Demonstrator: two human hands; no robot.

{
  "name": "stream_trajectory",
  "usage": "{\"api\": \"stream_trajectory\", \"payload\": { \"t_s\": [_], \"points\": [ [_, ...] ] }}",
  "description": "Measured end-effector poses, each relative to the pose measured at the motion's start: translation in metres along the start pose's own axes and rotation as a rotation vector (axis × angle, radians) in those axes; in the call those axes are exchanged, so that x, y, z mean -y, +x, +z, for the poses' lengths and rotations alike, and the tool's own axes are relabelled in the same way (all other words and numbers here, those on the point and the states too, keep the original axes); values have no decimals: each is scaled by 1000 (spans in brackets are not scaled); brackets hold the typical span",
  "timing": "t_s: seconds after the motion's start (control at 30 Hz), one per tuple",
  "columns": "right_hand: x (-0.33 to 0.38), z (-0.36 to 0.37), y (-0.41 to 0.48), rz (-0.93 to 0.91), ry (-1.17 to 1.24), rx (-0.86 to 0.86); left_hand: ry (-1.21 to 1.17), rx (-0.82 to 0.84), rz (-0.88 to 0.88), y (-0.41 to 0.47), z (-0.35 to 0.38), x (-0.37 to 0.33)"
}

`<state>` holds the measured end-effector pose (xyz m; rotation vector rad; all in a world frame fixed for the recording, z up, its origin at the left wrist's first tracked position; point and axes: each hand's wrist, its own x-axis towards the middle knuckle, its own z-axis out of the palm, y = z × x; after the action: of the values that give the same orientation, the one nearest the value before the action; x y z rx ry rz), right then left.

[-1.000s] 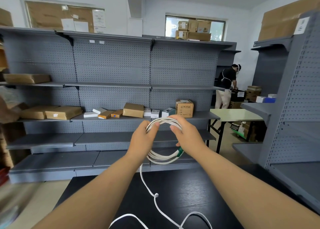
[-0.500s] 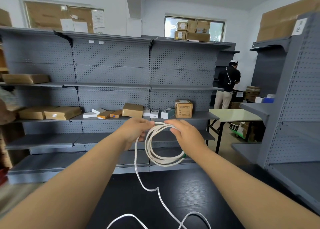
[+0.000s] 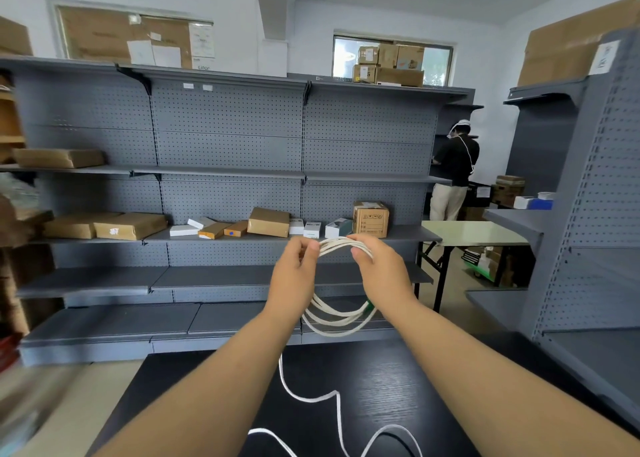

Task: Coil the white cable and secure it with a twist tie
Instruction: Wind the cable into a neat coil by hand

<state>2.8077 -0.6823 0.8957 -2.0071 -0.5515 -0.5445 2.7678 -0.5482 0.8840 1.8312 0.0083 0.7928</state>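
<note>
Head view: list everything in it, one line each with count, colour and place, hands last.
white cable: one, white, coil held in both hands, loose tail on the black table
green piece: one, green, on the coil by the right wrist, kind unclear
black table: one, black, under the arms
shelving: two runs, grey, back wall and right side
cardboard boxes: several, brown, on the shelves and at the window
small boxes: about five, white, middle shelf
flat boxes: two, orange, middle shelf
pale table: one, pale, back right
person: one, black top, back right
left hand: one, pinches the coil's top
right hand: one, grips the coil's top
</note>
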Motion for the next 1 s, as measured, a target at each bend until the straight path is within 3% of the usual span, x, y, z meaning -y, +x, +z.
{"api": "stream_trajectory", "payload": {
  "t_s": [0.17, 0.3, 0.5, 0.73, 1.0],
  "points": [
    [-1, 4, 3, 94, 104, -69, -273, 31, -120, -5, 4, 4],
    [0, 10, 3, 199, 199, -132, -320, -6, -155, -9, 10, 9],
    [-3, 9, -2, 105, -4, -21, -138, -172, -17, -4, 6, 9],
    [6, 6, 2, -85, -247, 120, 183, 32, 192, 4, -9, 3],
    [6, 10, -6, -79, -112, 266, 365, 217, 308, 15, -27, 0]
  ]
}}
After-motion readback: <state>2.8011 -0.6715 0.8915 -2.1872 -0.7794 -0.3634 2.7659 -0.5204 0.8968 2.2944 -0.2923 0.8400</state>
